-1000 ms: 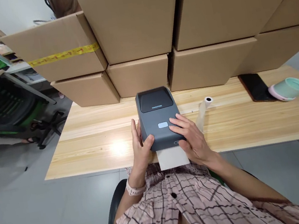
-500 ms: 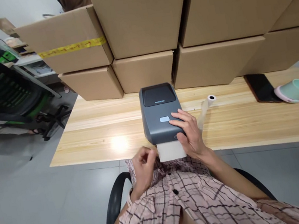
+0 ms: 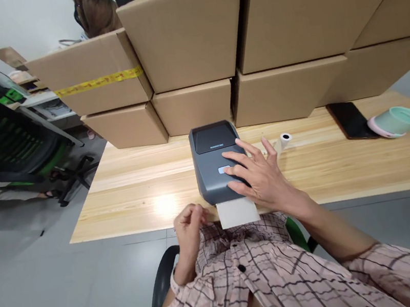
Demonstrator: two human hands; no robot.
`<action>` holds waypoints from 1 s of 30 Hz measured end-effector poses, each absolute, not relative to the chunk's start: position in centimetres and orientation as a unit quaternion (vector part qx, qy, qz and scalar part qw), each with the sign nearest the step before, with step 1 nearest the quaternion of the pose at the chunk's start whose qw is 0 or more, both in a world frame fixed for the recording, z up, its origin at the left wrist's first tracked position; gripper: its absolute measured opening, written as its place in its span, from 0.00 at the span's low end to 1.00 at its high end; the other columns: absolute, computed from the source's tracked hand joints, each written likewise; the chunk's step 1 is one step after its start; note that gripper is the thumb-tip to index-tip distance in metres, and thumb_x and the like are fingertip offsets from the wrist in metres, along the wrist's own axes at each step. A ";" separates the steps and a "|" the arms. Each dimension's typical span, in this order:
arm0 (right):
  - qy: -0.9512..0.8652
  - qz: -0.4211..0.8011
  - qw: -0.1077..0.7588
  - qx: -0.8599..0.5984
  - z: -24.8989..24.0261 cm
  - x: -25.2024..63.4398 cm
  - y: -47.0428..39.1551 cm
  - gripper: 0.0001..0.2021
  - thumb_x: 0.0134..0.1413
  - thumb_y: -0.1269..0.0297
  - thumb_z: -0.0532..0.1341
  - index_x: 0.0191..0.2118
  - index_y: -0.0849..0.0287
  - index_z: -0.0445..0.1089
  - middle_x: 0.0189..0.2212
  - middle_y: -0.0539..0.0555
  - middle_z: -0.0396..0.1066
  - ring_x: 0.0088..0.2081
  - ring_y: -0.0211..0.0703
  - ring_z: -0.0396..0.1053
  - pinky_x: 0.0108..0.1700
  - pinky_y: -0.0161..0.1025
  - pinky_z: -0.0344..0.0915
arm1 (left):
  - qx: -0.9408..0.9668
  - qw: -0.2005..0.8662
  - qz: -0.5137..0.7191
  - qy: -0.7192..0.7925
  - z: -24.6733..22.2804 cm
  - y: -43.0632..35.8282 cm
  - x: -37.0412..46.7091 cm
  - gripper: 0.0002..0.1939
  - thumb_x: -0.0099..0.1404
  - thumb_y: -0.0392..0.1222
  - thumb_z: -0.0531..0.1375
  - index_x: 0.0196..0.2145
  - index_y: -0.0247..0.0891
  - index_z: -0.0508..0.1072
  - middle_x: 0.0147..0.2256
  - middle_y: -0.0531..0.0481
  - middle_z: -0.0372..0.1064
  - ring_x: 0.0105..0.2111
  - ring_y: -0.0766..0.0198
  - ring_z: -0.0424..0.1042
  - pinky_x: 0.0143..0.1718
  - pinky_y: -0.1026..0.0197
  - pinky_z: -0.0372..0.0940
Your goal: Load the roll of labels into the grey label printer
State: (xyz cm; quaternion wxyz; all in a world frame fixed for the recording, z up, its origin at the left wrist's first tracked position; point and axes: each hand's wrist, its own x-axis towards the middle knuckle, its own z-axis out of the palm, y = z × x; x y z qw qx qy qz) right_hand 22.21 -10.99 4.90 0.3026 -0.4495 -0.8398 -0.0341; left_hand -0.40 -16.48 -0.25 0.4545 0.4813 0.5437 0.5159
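Head view: I'm spreading the right fingers (image 3: 235, 157) on the grey printer (image 3: 210, 165), gripping nothing; paper (image 3: 238, 213) is protruding, attached; the left fingers (image 3: 197, 213) are curling nearby, their closure and any contents escaping me.

No readable text; lettering (image 3: 217, 146) on printer (image 3: 209, 166) and yellow tape (image 3: 100, 82) too unclear.

A single view from the wearer's head looks forward and down, past a checked shirt (image 3: 244, 282), to a nearby printer (image 3: 212, 165) on a table (image 3: 347, 167), with boxes (image 3: 186, 37) behind.
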 end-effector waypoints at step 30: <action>-0.752 0.286 0.374 -0.462 4.3 27.4 -13.0 0.36 0.64 0.32 0.45 0.73 0.39 0.51 0.73 0.53 0.53 0.72 0.61 0.53 0.69 0.68 0.56 | 0.629 0.306 0.518 0.493 0.4 -13.2 0.5 0.35 0.74 0.66 0.46 0.70 0.47 0.60 0.74 0.47 0.44 0.75 0.49 0.41 0.74 0.44 0.41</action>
